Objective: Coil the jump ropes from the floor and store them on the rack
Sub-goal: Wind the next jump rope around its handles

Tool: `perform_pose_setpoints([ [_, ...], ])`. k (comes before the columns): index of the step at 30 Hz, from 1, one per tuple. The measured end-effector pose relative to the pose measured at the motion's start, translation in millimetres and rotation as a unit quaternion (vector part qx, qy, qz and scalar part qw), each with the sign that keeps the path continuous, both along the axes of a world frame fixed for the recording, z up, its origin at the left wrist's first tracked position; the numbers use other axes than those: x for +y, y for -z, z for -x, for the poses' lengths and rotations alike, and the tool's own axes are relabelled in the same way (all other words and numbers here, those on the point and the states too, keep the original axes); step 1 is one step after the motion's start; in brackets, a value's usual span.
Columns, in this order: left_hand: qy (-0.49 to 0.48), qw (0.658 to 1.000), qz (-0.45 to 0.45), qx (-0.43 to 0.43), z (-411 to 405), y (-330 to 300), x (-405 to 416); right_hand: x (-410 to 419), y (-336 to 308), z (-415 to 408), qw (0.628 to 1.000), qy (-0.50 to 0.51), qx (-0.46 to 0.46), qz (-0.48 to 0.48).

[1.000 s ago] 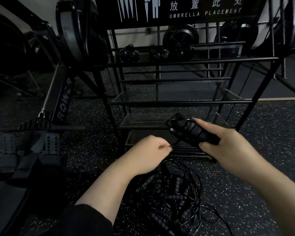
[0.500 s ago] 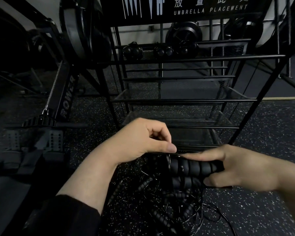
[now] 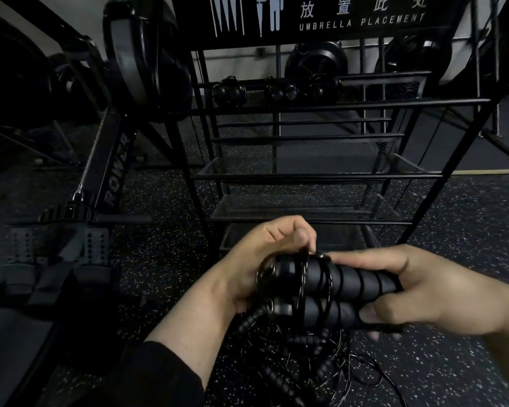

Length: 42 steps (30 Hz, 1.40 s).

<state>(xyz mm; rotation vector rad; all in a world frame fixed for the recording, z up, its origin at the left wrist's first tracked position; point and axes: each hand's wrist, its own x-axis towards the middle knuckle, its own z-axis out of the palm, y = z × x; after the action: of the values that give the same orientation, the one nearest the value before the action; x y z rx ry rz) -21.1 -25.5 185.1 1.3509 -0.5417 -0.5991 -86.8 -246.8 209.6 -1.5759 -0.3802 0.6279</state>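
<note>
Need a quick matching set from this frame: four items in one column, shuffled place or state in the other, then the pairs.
1. left hand
2. right hand
3. tangled pile of black jump ropes
4. black metal wire rack

A. on the speckled floor
B. grips two ribbed black handles
C. shelves in view bare
D. pinches thin cable at the handle tips

Pairs: 1-D, 2-B, 3-A, 4-C
</note>
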Motion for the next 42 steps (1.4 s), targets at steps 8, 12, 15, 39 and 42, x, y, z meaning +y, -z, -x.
perform_pose_setpoints([
  [8, -0.134, 0.99, -0.031, 0.025, 17.2, 16.7, -30.7, 9.8, 5.7, -5.7, 0.984, 0.145, -0.005, -0.102],
  [12, -0.182, 0.981, -0.054, 0.049, 12.2, 23.2, -35.1, 11.2, 8.6, -8.5, 0.968, 0.233, 0.012, -0.094],
  [15, -0.168, 0.978, -0.112, 0.049, 10.8, 23.4, -34.3, 14.9, 8.2, -8.8, 0.955, 0.291, -0.006, -0.05],
  [39, 0.056, 0.8, -0.484, -0.351, -6.3, -32.0, 13.4, 20.4, 5.5, -8.5, 0.901, 0.067, -0.105, 0.415],
  [42, 0.056, 0.824, -0.444, -0.348, -5.2, -32.2, 15.6, 14.7, 1.9, -7.0, 0.924, 0.031, -0.08, 0.373],
])
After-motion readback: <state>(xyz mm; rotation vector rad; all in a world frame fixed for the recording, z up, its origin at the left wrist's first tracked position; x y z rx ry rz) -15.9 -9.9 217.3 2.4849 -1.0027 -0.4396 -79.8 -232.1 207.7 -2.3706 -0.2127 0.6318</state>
